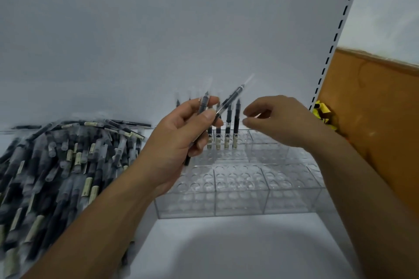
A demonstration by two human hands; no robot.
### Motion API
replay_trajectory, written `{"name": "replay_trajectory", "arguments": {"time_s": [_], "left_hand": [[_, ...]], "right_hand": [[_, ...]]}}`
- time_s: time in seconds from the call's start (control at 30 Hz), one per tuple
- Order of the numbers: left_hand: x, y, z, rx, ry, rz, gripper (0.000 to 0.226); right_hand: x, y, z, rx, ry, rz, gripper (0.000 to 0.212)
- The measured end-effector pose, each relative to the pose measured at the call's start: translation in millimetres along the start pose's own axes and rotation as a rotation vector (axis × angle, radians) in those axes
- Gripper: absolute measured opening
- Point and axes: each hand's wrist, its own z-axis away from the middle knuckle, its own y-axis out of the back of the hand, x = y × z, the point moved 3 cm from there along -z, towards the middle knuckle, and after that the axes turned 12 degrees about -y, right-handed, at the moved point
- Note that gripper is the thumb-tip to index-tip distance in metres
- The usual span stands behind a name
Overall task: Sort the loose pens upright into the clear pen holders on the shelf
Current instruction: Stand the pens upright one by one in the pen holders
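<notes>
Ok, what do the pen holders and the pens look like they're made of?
Pen holders: clear rigid plastic, probably acrylic; glossy, see-through walls with sharp edges and round holes in the top. Pens: see-through plastic barrels with dark ink inside and a pale paper-like label; the blur leaves the finish open.

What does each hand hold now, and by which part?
The left hand grips a few pens around their middle barrels. Whether the right hand pinches anything cannot be told.
</notes>
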Motion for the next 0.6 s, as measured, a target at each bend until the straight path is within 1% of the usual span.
{"name": "replay_trajectory", "arguments": {"time_s": [0.1, 0.13, 0.2, 0.3, 0.33, 0.4, 0.47, 0.53, 0.57, 0.6], "left_hand": [[1, -1, 1, 0.003, -0.003, -0.025, 0.033], [1, -2, 1, 0.004, -0.003, -0.040, 0.032], [0, -3, 1, 0.000, -0.002, -0.067, 0.029], [0, -4, 1, -0.020, -0.005, -0.110, 0.027], [0, -5, 2, -0.028, -0.010, -0.126, 0.027], [1, -6, 2, -0.030, -0.011, -0.148, 0.025], [1, -6, 2, -0.018, 0.008, -0.147, 0.022], [0, -5, 0, 0.012, 0.033, -0.110, 0.022], [0, -4, 0, 0.037, 0.041, -0.081, 0.021], [0, -3, -1, 0.064, 0.046, -0.058, 0.020]], "right_hand": [[0, 13, 7, 0.142, 0.048, -0.154, 0.015], [-3, 15, 10, 0.138, 0.060, -0.224, 0.016], [-10, 13, 16, 0.020, 0.063, -0.390, 0.020], [-20, 7, 23, -0.214, 0.075, -0.581, 0.017], [-22, 5, 24, -0.263, 0.075, -0.661, 0.018], [-23, 3, 26, -0.305, 0.055, -0.807, 0.020], [-22, 4, 25, -0.290, 0.029, -0.915, 0.019], [-18, 11, 22, -0.215, 0.001, -1.078, 0.016], [-14, 16, 19, -0.124, -0.013, -1.152, 0.014], [-9, 23, 16, 0.002, -0.027, -1.180, 0.011]]}}
